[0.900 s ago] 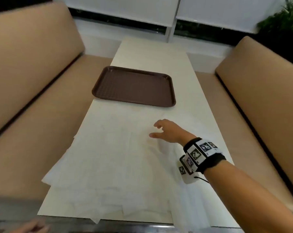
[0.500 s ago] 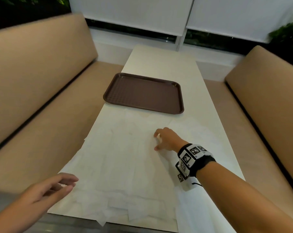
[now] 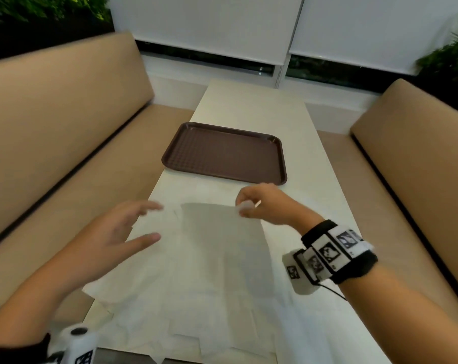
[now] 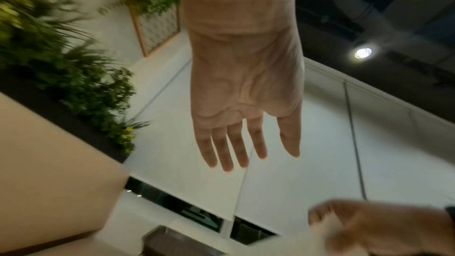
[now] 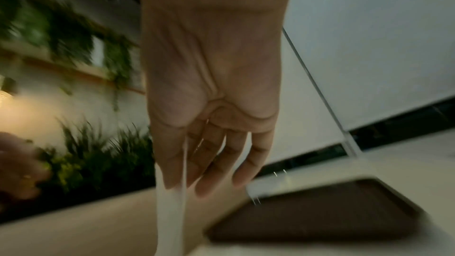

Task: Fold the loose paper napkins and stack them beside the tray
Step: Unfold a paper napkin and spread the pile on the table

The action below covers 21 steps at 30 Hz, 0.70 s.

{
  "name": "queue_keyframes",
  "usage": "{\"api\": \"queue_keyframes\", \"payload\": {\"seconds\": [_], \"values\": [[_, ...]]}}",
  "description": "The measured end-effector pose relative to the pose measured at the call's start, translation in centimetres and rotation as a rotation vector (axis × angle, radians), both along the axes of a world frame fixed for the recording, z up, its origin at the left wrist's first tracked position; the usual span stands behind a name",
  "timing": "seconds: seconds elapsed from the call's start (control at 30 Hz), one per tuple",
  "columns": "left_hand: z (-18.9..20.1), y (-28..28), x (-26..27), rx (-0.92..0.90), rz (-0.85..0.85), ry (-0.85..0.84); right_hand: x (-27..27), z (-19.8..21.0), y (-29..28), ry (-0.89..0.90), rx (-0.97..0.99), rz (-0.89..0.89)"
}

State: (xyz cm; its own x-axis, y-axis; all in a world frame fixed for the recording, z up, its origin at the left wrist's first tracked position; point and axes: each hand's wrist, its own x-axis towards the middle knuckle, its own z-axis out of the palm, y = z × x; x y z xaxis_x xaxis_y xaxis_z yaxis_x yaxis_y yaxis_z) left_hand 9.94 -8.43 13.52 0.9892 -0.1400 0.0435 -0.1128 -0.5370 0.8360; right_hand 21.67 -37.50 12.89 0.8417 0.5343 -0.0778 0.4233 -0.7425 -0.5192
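Several loose white paper napkins [image 3: 186, 292] lie overlapping on the near half of the pale table [image 3: 251, 106]. My right hand [image 3: 245, 206] pinches the far right corner of one napkin [image 3: 220, 232] and holds it lifted above the pile. In the right wrist view this napkin [image 5: 172, 215] hangs down from between thumb and fingers [image 5: 204, 188]. My left hand [image 3: 146, 222] hovers over the napkin's left edge with its fingers spread and holds nothing; the left wrist view shows its straight fingers [image 4: 229, 151]. The brown tray [image 3: 225, 153] lies bare just beyond the napkins.
Tan booth benches [image 3: 65, 143] flank the table on both sides, the right one [image 3: 412, 158] as close. White roller blinds [image 3: 222, 24] cover the window at the far end. Bare tabletop shows right of the tray and beyond it.
My right hand has pinched a napkin corner and lifted it off the pile. My left hand came up from the near left edge and now hovers over the napkins.
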Motion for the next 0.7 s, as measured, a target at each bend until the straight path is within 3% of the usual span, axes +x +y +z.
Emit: {"api": "queue_keyframes", "payload": {"seconds": [0.1, 0.27, 0.5, 0.6, 0.7], "values": [[2.3, -2.7, 3.2, 0.040, -0.072, -0.109, -1.2, 5.5, 0.3, -0.046, 0.062, 0.075], [4.1, -7.4, 8.2, 0.133, -0.282, -0.059, -2.1, 10.2, 0.0, -0.061, 0.244, 0.043], [1.1, -8.2, 11.1, 0.237, -0.118, -0.094, -0.3, 4.3, -1.8, -0.037, 0.264, -0.236], [0.7, -8.4, 11.4, 0.286, -0.152, -0.098, -0.1, 2.6, -2.5, -0.027, 0.186, -0.291], [1.5, -8.7, 11.3, 0.295, -0.266, -0.103, -0.4, 2.1, -3.7, 0.054, 0.172, -0.212]]}}
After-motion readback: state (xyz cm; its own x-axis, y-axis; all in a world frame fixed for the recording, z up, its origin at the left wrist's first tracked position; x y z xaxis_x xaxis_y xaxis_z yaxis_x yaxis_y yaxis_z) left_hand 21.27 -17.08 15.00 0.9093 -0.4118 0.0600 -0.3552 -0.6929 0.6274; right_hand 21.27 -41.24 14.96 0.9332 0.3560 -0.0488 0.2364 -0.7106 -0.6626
